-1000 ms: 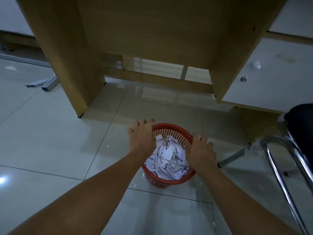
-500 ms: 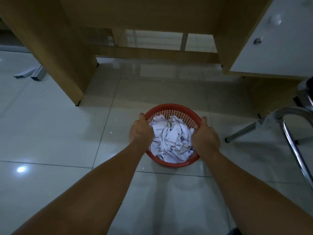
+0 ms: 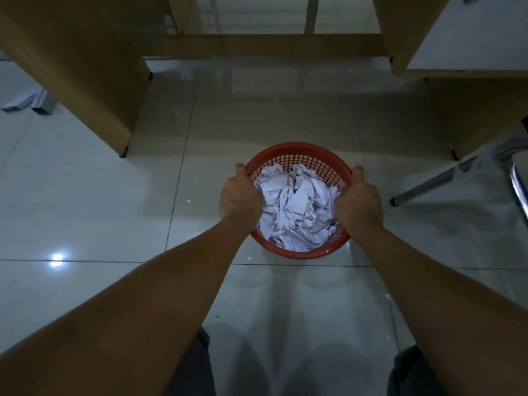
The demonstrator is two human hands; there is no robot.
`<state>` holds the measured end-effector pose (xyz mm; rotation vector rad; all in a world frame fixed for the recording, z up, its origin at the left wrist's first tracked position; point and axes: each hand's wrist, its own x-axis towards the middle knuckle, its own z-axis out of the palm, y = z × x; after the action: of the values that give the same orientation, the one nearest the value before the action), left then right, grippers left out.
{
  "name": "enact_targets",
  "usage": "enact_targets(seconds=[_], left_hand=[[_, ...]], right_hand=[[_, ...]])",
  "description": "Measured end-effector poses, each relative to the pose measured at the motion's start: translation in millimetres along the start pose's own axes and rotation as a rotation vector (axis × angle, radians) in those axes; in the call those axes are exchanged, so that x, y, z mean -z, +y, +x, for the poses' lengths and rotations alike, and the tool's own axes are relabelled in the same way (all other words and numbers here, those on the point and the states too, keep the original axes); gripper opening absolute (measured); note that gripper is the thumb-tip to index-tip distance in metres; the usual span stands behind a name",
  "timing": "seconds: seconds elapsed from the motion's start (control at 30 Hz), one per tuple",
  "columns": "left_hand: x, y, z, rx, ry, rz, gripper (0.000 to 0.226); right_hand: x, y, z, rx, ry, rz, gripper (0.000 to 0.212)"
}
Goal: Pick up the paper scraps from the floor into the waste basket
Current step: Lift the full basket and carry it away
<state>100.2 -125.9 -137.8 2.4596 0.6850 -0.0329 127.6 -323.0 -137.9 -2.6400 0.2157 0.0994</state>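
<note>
**An office corner, seen from under the desk**

The place reads as an office or study room. A wood-laminate desk (image 3: 85,67) stands on glossy pale floor tiles (image 3: 85,195), its side panels and a low cross rail framing the knee space. To the right sits a white-fronted cabinet (image 3: 471,32) with a small round fitting on its front. A chrome tubular chair leg (image 3: 428,184) angles in from the right. A red plastic waste basket (image 3: 297,155) full of crumpled white paper (image 3: 294,207) fits desk work.
</note>
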Motion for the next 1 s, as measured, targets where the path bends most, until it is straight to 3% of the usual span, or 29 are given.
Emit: enact_targets(seconds=[0.47, 0.7, 1.0], left_hand=[[-16, -9, 8, -0.001, 0.057, -0.057, 0.031], [13, 14, 1, 0.027, -0.074, 0.008, 0.030], [76, 31, -55, 0.105, -0.231, 0.038, 0.029]], right_hand=[[-13, 9, 8, 0.032, 0.043, 0.048, 0.025], [2, -3, 6, -0.050, -0.083, 0.006, 0.042], [70, -24, -47, -0.143, -0.216, -0.017, 0.029]])
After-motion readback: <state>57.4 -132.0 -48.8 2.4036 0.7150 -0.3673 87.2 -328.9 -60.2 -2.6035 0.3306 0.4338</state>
